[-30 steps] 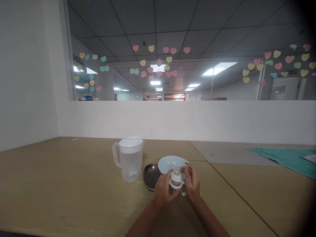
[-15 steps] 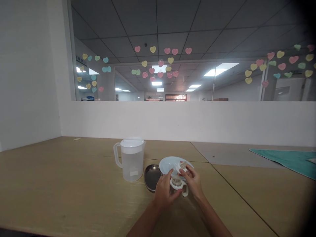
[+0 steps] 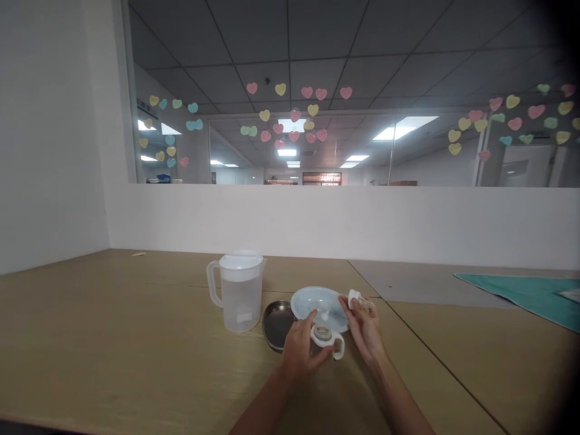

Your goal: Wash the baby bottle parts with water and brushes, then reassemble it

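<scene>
Over the tan tabletop (image 3: 136, 362), the left hand (image 3: 298, 350) grips an uncapped bottle (image 3: 322, 335) right of a dark pan (image 3: 276, 326), the right hand (image 3: 369, 332) holds a white cap (image 3: 354, 296) near a pale blue plate (image 3: 304, 299), with a lidded jug (image 3: 241, 302) leftward and a white wall (image 3: 290, 220) behind.

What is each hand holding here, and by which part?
The left hand holds the bottle around the side opposite its handle. The right hand holds the white-and-clear top, apparently by its clear end.

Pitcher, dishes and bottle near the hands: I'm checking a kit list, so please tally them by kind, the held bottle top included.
Pitcher: 1
Dishes (pale blue dish, dark metal dish): 2
Handled bottle: 1
Bottle top: 1
Total: 5
</scene>
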The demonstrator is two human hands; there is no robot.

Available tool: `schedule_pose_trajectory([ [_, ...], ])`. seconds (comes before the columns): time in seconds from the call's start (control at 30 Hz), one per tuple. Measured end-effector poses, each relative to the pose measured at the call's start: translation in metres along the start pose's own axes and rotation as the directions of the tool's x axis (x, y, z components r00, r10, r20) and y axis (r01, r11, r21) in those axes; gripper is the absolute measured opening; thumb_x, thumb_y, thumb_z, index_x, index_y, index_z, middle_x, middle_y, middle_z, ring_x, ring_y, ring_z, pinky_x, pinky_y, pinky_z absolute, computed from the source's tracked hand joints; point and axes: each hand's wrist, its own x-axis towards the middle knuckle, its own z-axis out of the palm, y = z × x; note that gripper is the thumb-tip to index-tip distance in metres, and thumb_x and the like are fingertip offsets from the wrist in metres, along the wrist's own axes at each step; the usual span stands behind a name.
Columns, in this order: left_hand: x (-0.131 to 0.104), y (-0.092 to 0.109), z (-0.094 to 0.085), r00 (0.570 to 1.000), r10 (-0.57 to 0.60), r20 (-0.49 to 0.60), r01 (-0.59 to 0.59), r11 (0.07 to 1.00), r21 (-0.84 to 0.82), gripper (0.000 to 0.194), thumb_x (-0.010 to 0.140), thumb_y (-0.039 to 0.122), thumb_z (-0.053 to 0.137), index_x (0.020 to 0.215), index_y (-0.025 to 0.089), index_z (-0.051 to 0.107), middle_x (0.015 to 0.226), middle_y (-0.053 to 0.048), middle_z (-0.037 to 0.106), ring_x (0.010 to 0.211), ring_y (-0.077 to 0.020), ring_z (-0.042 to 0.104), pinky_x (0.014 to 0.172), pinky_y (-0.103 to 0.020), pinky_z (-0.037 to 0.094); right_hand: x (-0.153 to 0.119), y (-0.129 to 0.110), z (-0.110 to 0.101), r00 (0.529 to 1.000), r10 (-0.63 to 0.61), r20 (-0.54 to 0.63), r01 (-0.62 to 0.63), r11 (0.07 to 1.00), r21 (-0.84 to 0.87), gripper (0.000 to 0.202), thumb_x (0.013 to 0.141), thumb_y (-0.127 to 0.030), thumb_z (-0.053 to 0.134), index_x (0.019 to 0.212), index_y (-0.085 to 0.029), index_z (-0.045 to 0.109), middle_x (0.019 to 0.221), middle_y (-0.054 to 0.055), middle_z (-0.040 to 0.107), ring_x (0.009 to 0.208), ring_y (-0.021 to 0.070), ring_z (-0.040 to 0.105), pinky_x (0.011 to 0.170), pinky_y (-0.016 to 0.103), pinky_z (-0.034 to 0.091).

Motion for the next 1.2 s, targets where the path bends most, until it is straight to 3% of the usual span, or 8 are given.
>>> schedule_pose_trajectory([
  [0.2, 0.001, 0.001, -0.002, 1.0, 0.004, 0.001, -0.004, 1.0, -0.001, 0.065, 0.081, 0.049, 0.054, 0.134, 0.016, 0.036, 0.104, -0.011, 0.062, 0.094, -0.0236, 0.057, 0.084, -0.039, 0.046, 0.004, 0.007, -0.005, 0.995, -0.014, -0.1, 0.014, 1.0, 0.002, 0.053, 0.051, -0.027, 0.083, 0.089, -0.023, 0.046, 0.085, -0.006, 0.063, 0.086, 0.0142, 0.065, 0.088, 0.031, 0.052],
  [0.4, 0.001, 0.002, -0.004, 1.0, 0.016, 0.009, -0.016, 1.0, 0.006, 0.061, 0.081, 0.048, 0.054, 0.13, 0.016, 0.039, 0.108, -0.011, 0.062, 0.096, -0.0241, 0.057, 0.085, -0.039, 0.046, 0.008, 0.014, -0.01, 0.959, -0.137, -0.248, 0.09, 0.978, -0.19, 0.058, 0.048, -0.03, 0.084, 0.093, -0.022, 0.049, 0.084, -0.005, 0.061, 0.077, 0.0116, 0.064, 0.07, 0.022, 0.054],
  [0.67, 0.002, 0.004, -0.005, 1.0, 0.019, 0.018, -0.019, 1.0, 0.019, 0.059, 0.081, 0.047, 0.054, 0.128, 0.015, 0.041, 0.112, -0.012, 0.061, 0.098, -0.025, 0.057, 0.086, -0.04, 0.046, 0.009, 0.012, -0.012, 0.943, -0.209, -0.259, 0.15, 0.962, -0.228, 0.058, 0.05, -0.034, 0.081, 0.094, -0.024, 0.044, 0.091, -0.003, 0.06, 0.082, 0.0137, 0.063, 0.072, 0.025, 0.052],
  [0.8, 0.002, 0.005, -0.006, 1.0, 0.019, 0.021, -0.02, 1.0, 0.011, 0.057, 0.082, 0.047, 0.054, 0.128, 0.015, 0.042, 0.114, -0.013, 0.06, 0.101, -0.0254, 0.057, 0.088, -0.04, 0.046, 0.011, 0.013, -0.016, 0.936, -0.252, -0.244, 0.155, 0.921, -0.357, 0.057, 0.05, -0.038, 0.079, 0.092, -0.023, 0.043, 0.089, -0.002, 0.057, 0.076, 0.0133, 0.06, 0.067, 0.024, 0.05],
  [0.93, 0.002, 0.004, -0.006, 0.999, 0.028, 0.026, -0.029, 1.0, 0.009, 0.057, 0.082, 0.047, 0.054, 0.128, 0.015, 0.041, 0.117, -0.013, 0.059, 0.103, -0.0254, 0.056, 0.088, -0.04, 0.045, 0.011, 0.018, -0.018, 0.95, -0.288, -0.123, 0.161, 0.786, -0.597, 0.054, 0.05, -0.041, 0.076, 0.087, -0.022, 0.041, 0.08, -0.002, 0.056, 0.071, 0.0158, 0.058, 0.064, 0.027, 0.048],
  [1.1, 0.002, 0.004, -0.005, 0.999, 0.028, 0.027, -0.028, 1.0, 0.01, 0.056, 0.081, 0.047, 0.054, 0.127, 0.017, 0.042, 0.117, -0.012, 0.06, 0.102, -0.0252, 0.057, 0.088, -0.04, 0.045, 0.0, 0.022, -0.016, 0.914, -0.375, 0.154, 0.312, 0.408, -0.858, 0.038, 0.062, -0.046, 0.063, 0.086, -0.021, 0.047, 0.086, 0.002, 0.055, 0.085, 0.0213, 0.055, 0.075, 0.032, 0.043],
  [1.2, 0.003, 0.004, -0.006, 0.999, 0.036, 0.031, -0.037, 0.999, 0.016, 0.056, 0.082, 0.047, 0.054, 0.127, 0.017, 0.041, 0.117, -0.012, 0.06, 0.103, -0.0251, 0.056, 0.088, -0.04, 0.045, -0.003, 0.023, -0.016, 0.912, -0.357, 0.203, 0.311, 0.278, -0.909, 0.035, 0.067, -0.048, 0.057, 0.089, -0.022, 0.048, 0.091, 0.004, 0.056, 0.087, 0.0227, 0.054, 0.074, 0.032, 0.041],
])
